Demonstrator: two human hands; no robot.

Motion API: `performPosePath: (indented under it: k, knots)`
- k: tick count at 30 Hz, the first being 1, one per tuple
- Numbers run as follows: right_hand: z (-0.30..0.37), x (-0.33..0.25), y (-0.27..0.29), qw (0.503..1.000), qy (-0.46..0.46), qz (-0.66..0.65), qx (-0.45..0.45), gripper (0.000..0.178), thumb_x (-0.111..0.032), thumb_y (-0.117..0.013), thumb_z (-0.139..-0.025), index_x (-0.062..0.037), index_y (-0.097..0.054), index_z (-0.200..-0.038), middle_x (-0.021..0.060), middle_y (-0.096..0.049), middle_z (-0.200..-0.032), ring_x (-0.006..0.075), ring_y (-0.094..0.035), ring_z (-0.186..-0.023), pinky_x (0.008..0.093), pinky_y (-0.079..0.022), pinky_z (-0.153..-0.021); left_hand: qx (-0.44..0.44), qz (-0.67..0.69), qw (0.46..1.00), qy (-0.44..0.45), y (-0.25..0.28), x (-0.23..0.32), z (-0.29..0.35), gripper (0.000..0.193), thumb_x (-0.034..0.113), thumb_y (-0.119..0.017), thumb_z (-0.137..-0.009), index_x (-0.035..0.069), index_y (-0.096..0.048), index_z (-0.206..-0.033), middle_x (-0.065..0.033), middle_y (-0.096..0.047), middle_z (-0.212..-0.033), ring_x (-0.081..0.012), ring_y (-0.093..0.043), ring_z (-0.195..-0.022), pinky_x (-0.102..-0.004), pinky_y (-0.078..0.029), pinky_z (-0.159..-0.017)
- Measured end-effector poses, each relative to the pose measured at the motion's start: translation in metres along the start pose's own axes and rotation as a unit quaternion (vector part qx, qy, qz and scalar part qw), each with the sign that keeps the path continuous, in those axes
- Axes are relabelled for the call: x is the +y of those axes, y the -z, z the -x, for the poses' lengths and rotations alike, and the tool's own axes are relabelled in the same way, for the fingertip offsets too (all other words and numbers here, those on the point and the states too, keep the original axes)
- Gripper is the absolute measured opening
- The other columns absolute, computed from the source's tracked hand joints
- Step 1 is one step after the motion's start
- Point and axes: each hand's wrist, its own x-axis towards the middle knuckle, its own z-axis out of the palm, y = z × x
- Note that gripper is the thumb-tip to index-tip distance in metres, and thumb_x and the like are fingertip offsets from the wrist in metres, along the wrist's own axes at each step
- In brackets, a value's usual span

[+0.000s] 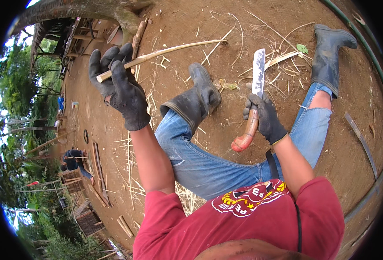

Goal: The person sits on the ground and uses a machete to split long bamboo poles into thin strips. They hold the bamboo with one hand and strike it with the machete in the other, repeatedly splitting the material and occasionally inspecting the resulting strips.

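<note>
My left hand (120,86), in a dark work glove torn near the palm, is raised at the upper left. Between its thumb and fingers it grips a long pale bamboo strip (165,51), which reaches right and tapers to a thin tip. My right hand (264,113), also gloved, is closed around a machete (258,73) where the blade meets the handle. The blade points away from me, its metal stained dark in patches. The curved, reddish-brown wooden handle (247,134) extends below that hand. The strip and the blade are apart.
My black rubber boots (202,93) rest on brown dirt, legs spread. Shavings and thin strips (282,60) litter the ground. A tree trunk (128,21) stands at upper left. A flat metal bar (361,141) lies at right. Another person (73,160) bends over poles far left.
</note>
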Motion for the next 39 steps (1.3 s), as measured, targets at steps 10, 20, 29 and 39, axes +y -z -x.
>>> performPosePath:
  k: [10,20,29,39]
  knots:
    - [-0.005,-0.014,-0.042,0.959,0.079,0.269,0.034,0.036,-0.029,-0.054,-0.1,-0.0113,-0.055,-0.131,0.0036,-0.056,-0.076,0.0123,-0.055,-0.053,0.0267,-0.052,-0.053,-0.055,-0.052,0.997,0.005,0.004,0.004,0.005,0.03,0.017,-0.055,-0.1,0.002,-0.041,-0.122,-0.0158,-0.067,-0.095,-0.0277,-0.067,-0.098,-0.0515,-0.049,-0.1]
    - [-0.009,-0.04,-0.134,0.61,0.438,0.66,0.013,0.036,-0.024,-0.056,-0.091,-0.0096,-0.061,-0.123,0.0105,-0.065,-0.088,0.0236,-0.069,-0.08,0.0368,-0.055,-0.061,-0.091,-0.02,0.996,-0.005,-0.003,0.007,0.013,0.021,0.014,-0.053,-0.099,0.002,-0.047,-0.114,-0.0135,-0.063,-0.091,-0.0261,-0.065,-0.093,-0.0518,-0.048,-0.098]
    - [-0.069,-0.04,-0.08,0.589,0.319,0.743,0.007,0.034,-0.025,-0.048,-0.098,-0.0109,-0.059,-0.126,0.0122,-0.068,-0.085,0.0289,-0.069,-0.075,0.0433,-0.055,-0.062,-0.114,-0.009,0.993,0.002,0.017,0.002,0.008,0.024,0.013,-0.051,-0.099,0.004,-0.048,-0.12,-0.0132,-0.061,-0.088,-0.0277,-0.063,-0.089,-0.0548,-0.048,-0.096]
    - [-0.186,-0.048,0.028,0.589,0.075,0.794,0.133,0.033,-0.024,-0.044,-0.095,-0.0109,-0.064,-0.118,0.0169,-0.069,-0.108,0.0316,-0.069,-0.098,0.0457,-0.054,-0.085,-0.108,0.001,0.994,0.019,0.017,-0.001,0.003,0.019,0.013,-0.045,-0.098,0.004,-0.047,-0.115,-0.0084,-0.051,-0.08,-0.0239,-0.056,-0.082,-0.0539,-0.046,-0.094]
